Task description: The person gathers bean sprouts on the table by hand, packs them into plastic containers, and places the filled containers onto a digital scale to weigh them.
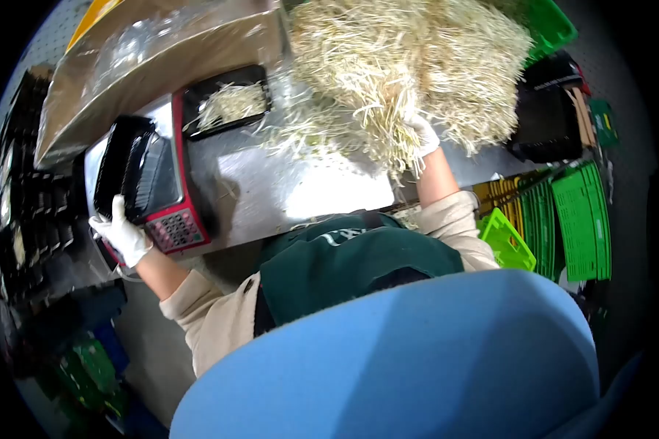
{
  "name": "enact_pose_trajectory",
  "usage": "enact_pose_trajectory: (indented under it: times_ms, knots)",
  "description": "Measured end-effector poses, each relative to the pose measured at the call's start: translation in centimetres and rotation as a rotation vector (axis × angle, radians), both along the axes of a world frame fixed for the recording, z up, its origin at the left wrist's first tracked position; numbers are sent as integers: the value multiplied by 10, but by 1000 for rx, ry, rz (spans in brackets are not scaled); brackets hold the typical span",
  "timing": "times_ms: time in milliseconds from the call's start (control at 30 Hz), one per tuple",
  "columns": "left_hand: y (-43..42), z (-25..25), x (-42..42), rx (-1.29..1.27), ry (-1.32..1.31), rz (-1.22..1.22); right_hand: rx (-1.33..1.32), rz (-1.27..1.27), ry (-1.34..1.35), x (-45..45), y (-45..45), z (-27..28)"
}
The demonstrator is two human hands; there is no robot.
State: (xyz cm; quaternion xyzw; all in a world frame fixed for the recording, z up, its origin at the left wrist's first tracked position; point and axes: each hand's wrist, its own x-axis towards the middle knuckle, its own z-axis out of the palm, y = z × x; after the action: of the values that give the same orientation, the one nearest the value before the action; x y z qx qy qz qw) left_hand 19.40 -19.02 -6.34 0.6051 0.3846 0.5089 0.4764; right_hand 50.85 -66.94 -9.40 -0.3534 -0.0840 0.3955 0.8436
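My left hand (124,235), in a white glove, is at the near end of a black plastic tray (117,164) on a red-framed scale (177,164). Its thumb points up towards the tray and its fingers are spread apart; whether it touches the tray I cannot tell. My right hand (423,135), also gloved, is closed on a clump of bean sprouts (392,132) at the near side of a large heap (461,66). The sprouts partly hide its fingers. Another black tray (190,110) with some sprouts inside sits behind the scale's right side.
A cardboard box (161,69) with clear plastic stands at the back left. Loose sprouts lie on the metal table (252,194). Stacked black trays (40,197) are at far left. Green crates (582,219) stand at right, and a dark container (545,128) is beside the heap.
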Motion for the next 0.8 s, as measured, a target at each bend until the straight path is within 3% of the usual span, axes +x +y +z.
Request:
enact_pose_trajectory:
  times_ms: [33, 67, 100, 233, 267, 300, 333, 367, 433, 633, 700, 800]
  knots:
    - [7, -7, 1, -30, -163, -320, 150, -9, 97, -2, -5, 2]
    - [-5, -5, 12, -191, -263, -160, 279, -28, 123, -2, -3, 2]
    - [-7, -4, 17, -228, -371, -197, 371, -29, 154, -2, -2, 3]
    - [-83, 39, 66, -234, -188, -370, 548, -56, 201, -8, -6, 13]
    - [-118, 55, 85, -198, -42, -432, 565, -61, 197, -10, -7, 16]
    - [-135, 51, 95, -115, 36, -613, 583, -60, 199, -10, -7, 17]
    - [-151, 46, 106, -24, 100, -792, 593, -61, 195, -12, -8, 18]
    - [-173, 40, 120, -249, 34, -845, 601, -61, 192, -13, -9, 20]
    - [-199, 22, 134, -458, -3, -1015, 601, -60, 182, -15, -11, 21]
    - [-238, 4, 143, -860, -71, -1280, 546, -7, 158, -23, -7, 25]
    - [-239, 4, 145, -850, -80, -1363, 485, 24, 122, -27, -4, 29]
    - [-248, 14, 140, -974, -141, -1291, 259, 91, -48, -36, 2, 42]
